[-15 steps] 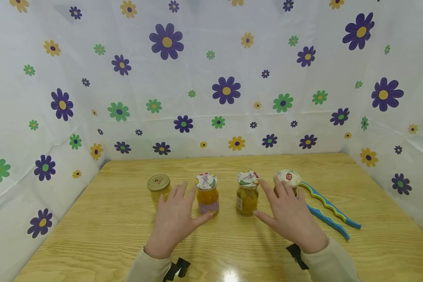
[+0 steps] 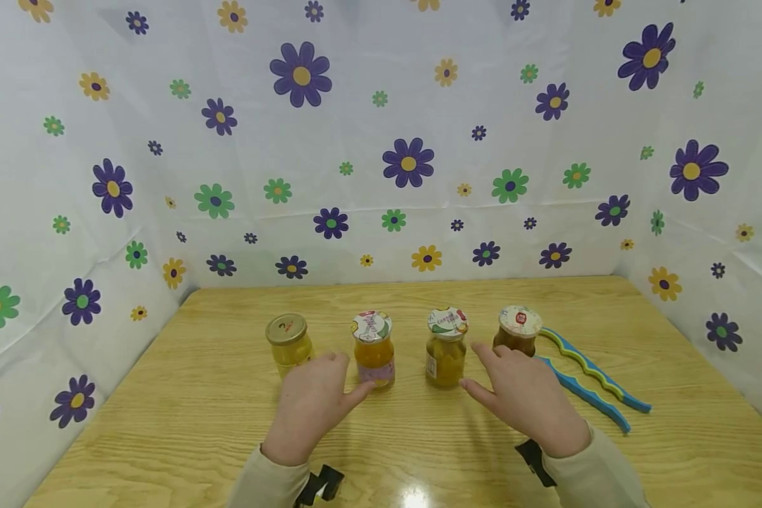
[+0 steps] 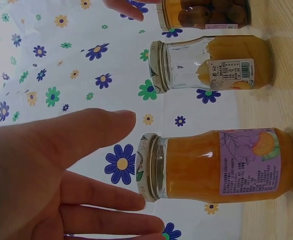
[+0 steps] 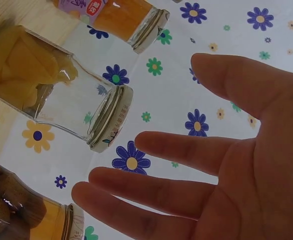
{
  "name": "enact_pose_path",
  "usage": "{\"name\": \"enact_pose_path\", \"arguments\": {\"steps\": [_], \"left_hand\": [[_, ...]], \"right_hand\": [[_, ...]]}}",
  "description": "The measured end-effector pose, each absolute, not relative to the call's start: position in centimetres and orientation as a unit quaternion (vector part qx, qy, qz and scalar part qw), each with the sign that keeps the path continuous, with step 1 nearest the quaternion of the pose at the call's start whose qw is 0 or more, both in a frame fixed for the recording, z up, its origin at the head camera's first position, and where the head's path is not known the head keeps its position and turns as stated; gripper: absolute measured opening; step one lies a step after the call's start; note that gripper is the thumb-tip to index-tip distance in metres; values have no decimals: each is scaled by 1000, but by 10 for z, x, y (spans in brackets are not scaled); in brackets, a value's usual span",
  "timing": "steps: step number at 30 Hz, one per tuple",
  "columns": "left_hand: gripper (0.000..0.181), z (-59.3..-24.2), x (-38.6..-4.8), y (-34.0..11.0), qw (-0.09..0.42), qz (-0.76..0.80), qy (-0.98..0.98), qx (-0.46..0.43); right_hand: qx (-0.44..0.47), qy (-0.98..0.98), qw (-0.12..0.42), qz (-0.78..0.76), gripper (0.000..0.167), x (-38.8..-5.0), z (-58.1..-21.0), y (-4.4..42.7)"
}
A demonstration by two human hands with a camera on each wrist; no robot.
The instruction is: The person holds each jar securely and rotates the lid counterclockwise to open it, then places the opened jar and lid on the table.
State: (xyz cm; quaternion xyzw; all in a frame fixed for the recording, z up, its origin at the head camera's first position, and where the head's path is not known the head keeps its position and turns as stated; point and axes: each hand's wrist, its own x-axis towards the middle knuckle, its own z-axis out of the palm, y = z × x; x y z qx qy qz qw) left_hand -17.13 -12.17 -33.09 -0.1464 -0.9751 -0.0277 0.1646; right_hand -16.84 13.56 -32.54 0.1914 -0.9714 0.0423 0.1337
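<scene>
My left hand hovers in front of a gold-lidded jar of yellow contents and a jar of orange fruit with a purple label. In the left wrist view, its thumb and fingers are spread apart near that orange jar's lid, holding nothing. My right hand is held between a jar of pale yellow fruit and a jar of dark round fruit. Its fingers are extended and free of both jars in the right wrist view. All the jars stand upright with lids on.
A blue, two-armed tool with wavy edges and a yellow strip lies right of the dark fruit jar. The wooden table ends at a white flowered cloth behind and on both sides.
The fingers of both hands have tipped down and look shorter in the head view, uncovering more of the dark fruit jar. Jars and tool have stayed put.
</scene>
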Motion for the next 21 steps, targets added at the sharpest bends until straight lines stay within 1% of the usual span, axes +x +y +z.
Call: {"name": "enact_pose_path", "arguments": {"steps": [4, 11, 21], "left_hand": [[41, -331, -172, -122, 155, -31, -976, -151], [38, -330, -172, -122, 135, -36, -980, -143], [40, -330, -173, -127, 159, -40, -975, -147]], "right_hand": [[190, -973, 127, 42, 48, -167, -324, 136], [189, -974, 115, 39, 50, -167, -323, 136], [187, -976, 106, 48, 48, -168, -320, 135]]}}
